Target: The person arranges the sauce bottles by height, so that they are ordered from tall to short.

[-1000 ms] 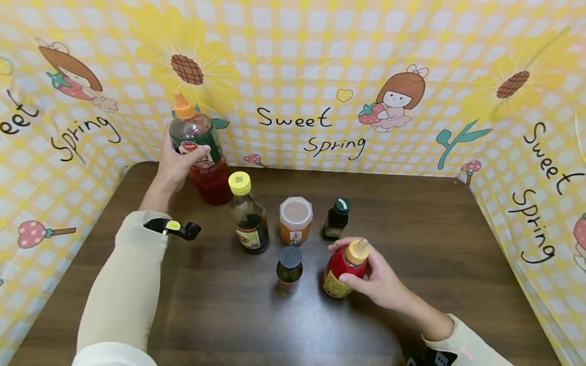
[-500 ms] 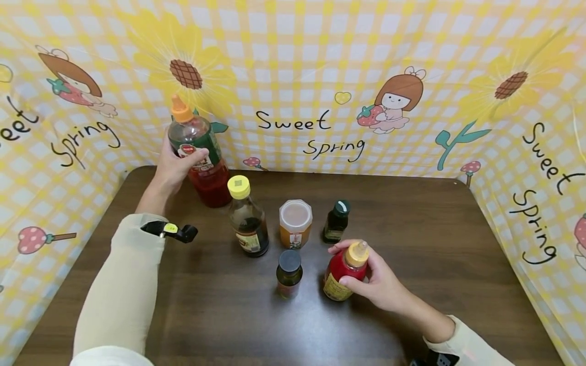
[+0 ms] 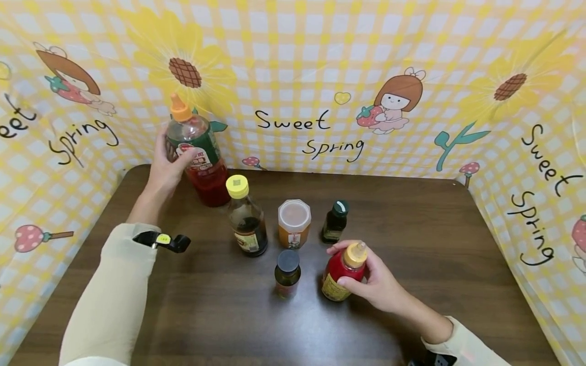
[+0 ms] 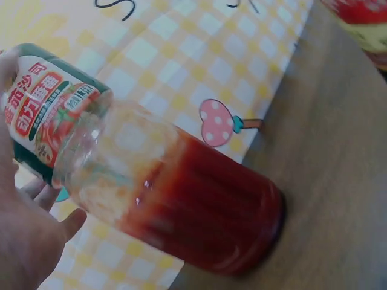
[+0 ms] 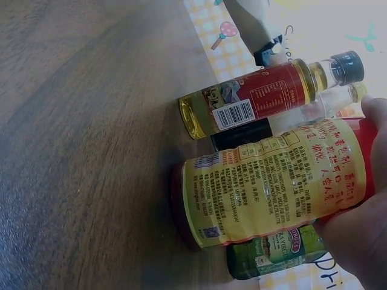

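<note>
Grip of left hand (image 3: 164, 170) round tall bottle (image 3: 206, 168), near back-left corner of table (image 3: 220, 325), looks looser, thumb now drawn back; right hand (image 3: 380, 284) clamps red bottle (image 3: 335, 278) mid-table.

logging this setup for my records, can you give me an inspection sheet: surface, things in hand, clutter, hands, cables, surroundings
Surface: brown table, light reflecting near the front middle.
Things in hand: big sauce bottle at the back left, partly filled; red squeeze bottle upright, right of centre.
Clutter: yellow-capped bottle, tub, green-capped bottle and dark-capped bottle, all upright.
Hands: left hand curved round the big sauce bottle's upper part, firmness unclear; right hand holds the red squeeze bottle.
Cables: nothing seen.
Surroundings: yellow-and-white checked cloth behind and at both sides.
</note>
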`<state>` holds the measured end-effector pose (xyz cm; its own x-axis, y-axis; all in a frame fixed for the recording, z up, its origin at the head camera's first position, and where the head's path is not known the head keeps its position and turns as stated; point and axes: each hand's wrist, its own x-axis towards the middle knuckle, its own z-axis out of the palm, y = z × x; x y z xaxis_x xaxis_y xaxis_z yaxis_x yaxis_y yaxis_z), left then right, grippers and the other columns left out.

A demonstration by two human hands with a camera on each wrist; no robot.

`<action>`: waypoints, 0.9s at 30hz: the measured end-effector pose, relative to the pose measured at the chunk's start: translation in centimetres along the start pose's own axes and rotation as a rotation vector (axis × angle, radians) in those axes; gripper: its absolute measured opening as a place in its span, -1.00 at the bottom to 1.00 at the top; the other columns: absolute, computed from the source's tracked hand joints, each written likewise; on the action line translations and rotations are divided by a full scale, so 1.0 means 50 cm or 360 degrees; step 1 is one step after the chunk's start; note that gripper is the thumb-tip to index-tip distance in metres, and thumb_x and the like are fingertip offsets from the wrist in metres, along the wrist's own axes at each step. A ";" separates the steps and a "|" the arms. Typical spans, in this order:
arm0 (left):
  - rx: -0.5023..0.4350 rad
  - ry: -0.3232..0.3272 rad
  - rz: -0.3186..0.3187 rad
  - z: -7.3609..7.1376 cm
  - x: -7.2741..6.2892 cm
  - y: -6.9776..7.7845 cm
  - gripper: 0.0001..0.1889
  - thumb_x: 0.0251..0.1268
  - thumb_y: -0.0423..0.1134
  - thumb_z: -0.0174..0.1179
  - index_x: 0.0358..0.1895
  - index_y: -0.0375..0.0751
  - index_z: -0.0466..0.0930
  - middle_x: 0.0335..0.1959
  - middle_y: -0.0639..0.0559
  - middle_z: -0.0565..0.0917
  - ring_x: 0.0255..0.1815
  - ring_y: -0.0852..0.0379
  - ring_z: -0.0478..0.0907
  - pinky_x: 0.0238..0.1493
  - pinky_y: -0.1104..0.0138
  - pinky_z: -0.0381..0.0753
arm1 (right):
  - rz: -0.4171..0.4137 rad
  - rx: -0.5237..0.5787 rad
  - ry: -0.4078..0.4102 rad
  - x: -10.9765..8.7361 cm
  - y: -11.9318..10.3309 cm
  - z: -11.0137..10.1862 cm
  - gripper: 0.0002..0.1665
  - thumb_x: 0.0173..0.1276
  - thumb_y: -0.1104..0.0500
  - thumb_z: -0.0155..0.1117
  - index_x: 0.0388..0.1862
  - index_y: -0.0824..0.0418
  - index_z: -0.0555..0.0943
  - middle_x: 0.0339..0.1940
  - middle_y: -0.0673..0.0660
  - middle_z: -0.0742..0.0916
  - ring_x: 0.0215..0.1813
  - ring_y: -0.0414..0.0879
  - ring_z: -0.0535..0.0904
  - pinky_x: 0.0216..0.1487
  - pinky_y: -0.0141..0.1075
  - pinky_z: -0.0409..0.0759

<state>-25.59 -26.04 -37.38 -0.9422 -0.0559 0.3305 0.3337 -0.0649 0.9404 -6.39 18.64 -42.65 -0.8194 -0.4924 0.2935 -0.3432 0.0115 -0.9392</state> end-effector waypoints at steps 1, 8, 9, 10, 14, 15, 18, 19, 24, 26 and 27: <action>0.0015 0.0029 0.0011 -0.004 -0.008 0.002 -0.29 0.43 -0.42 0.17 0.57 -0.13 0.10 0.45 -0.11 0.31 0.47 0.03 0.21 0.35 0.46 0.27 | 0.0008 0.0003 -0.0003 0.000 -0.001 0.001 -0.33 0.26 0.54 0.35 0.31 0.26 0.40 0.22 0.34 0.59 0.26 0.15 0.54 0.25 -0.23 0.56; 0.0047 0.0198 0.0026 -0.037 -0.073 0.025 -0.43 0.59 -0.32 -0.02 0.55 -0.39 0.10 0.42 -0.19 0.32 0.49 -0.13 0.18 0.32 0.47 0.31 | 0.0009 -0.0021 -0.0009 0.003 -0.002 0.001 -0.33 0.26 0.53 0.36 0.30 0.23 0.41 0.23 0.23 0.61 0.26 0.17 0.54 0.23 -0.22 0.57; 0.0043 0.0185 0.0037 -0.042 -0.082 0.028 -0.44 0.59 -0.32 -0.02 0.54 -0.39 0.12 0.38 -0.13 0.35 0.49 -0.13 0.19 0.31 0.47 0.31 | 0.0006 -0.0026 -0.0009 0.003 -0.002 0.001 -0.33 0.25 0.53 0.36 0.30 0.23 0.41 0.22 0.21 0.61 0.26 0.14 0.54 0.23 -0.22 0.57; 0.0042 0.0164 0.0049 -0.048 -0.090 0.031 -0.45 0.59 -0.32 -0.02 0.53 -0.38 0.14 0.35 -0.08 0.38 0.48 -0.11 0.21 0.31 0.47 0.32 | 0.0006 -0.0031 -0.0010 0.004 -0.002 0.000 -0.33 0.25 0.53 0.36 0.30 0.23 0.41 0.22 0.21 0.61 0.26 0.12 0.54 0.23 -0.22 0.57; 0.0028 0.0079 0.0111 -0.071 -0.121 0.037 -0.51 0.57 -0.38 -0.01 0.48 -0.36 0.23 0.26 0.04 0.47 0.39 0.00 0.33 0.23 0.48 0.37 | -0.0005 -0.0031 -0.0016 0.005 -0.004 -0.003 -0.32 0.25 0.54 0.35 0.31 0.23 0.41 0.22 0.25 0.61 0.26 0.15 0.54 0.23 -0.22 0.57; 0.0026 0.0059 0.0124 -0.077 -0.128 0.037 -0.54 0.57 -0.39 -0.01 0.46 -0.33 0.27 0.25 0.05 0.49 0.36 0.05 0.36 0.21 0.48 0.39 | -0.0006 -0.0030 -0.0017 0.005 -0.004 -0.003 -0.32 0.25 0.54 0.35 0.31 0.24 0.41 0.22 0.24 0.61 0.26 0.14 0.55 0.23 -0.23 0.57; 0.0039 -0.0001 0.0161 -0.087 -0.151 0.042 -0.57 0.56 -0.44 -0.02 0.42 -0.35 0.32 0.23 0.03 0.54 0.30 0.10 0.43 0.17 0.50 0.42 | -0.0028 -0.0036 -0.0021 0.005 -0.003 -0.004 -0.33 0.25 0.54 0.35 0.31 0.26 0.41 0.22 0.19 0.62 0.25 0.15 0.55 0.23 -0.23 0.57; 0.0044 -0.0030 0.0166 -0.088 -0.159 0.045 -0.58 0.56 -0.46 -0.03 0.41 -0.34 0.34 0.22 0.04 0.55 0.28 0.13 0.45 0.17 0.50 0.43 | -0.0034 -0.0037 -0.0023 0.005 -0.002 -0.004 -0.33 0.25 0.55 0.35 0.31 0.26 0.41 0.22 0.16 0.62 0.25 0.12 0.56 0.23 -0.24 0.57; 0.0233 -0.0251 0.0183 -0.079 -0.188 0.069 -0.59 0.56 -0.51 -0.07 0.39 -0.45 0.36 0.22 0.05 0.57 0.23 0.17 0.51 0.17 0.52 0.44 | -0.0044 -0.0044 -0.0020 0.004 -0.005 -0.003 -0.33 0.25 0.55 0.35 0.31 0.27 0.41 0.21 0.29 0.61 0.25 0.07 0.56 0.23 -0.24 0.56; 0.0308 -0.0342 0.0195 -0.070 -0.194 0.077 -0.59 0.55 -0.54 -0.08 0.39 -0.53 0.32 0.23 0.06 0.57 0.23 0.18 0.52 0.18 0.52 0.43 | -0.0040 -0.0044 -0.0016 0.004 -0.005 -0.002 -0.33 0.25 0.54 0.35 0.31 0.26 0.41 0.20 0.34 0.60 0.25 0.05 0.56 0.23 -0.25 0.56; 0.0337 -0.0378 0.0201 -0.065 -0.197 0.080 -0.58 0.54 -0.55 -0.09 0.39 -0.55 0.31 0.24 0.06 0.57 0.24 0.18 0.52 0.18 0.53 0.43 | -0.0039 -0.0044 -0.0017 0.004 -0.005 -0.002 -0.33 0.25 0.55 0.35 0.32 0.27 0.41 0.20 0.36 0.60 0.25 0.04 0.56 0.23 -0.25 0.56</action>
<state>-14.88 -28.98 -37.13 -0.8832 0.1847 0.4311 0.4575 0.1373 0.8785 -6.53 18.63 -42.33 -0.8059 -0.5018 0.3143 -0.3758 0.0232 -0.9264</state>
